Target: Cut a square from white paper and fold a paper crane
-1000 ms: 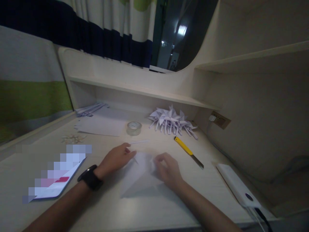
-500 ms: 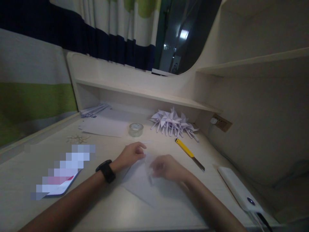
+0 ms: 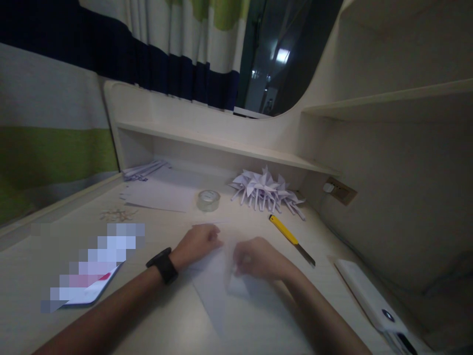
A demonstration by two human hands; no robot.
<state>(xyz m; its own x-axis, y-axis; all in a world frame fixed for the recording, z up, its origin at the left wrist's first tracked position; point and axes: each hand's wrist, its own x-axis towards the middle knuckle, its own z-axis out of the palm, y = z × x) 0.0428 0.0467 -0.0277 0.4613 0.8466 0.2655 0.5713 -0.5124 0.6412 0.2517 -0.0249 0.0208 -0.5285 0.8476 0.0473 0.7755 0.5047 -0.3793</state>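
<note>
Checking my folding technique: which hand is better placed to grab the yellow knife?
Probably the right hand: the yellow knife lies on its side of the paper, while the left hand presses the paper's far edge.

Both forearms bare, no sleeves. Black watch (image 3: pixel 163 266) with wide strap on left wrist. Left hand (image 3: pixel 197 243), right hand (image 3: pixel 258 258): no rings seen.

No text, label or number can be read on anything here.
</note>
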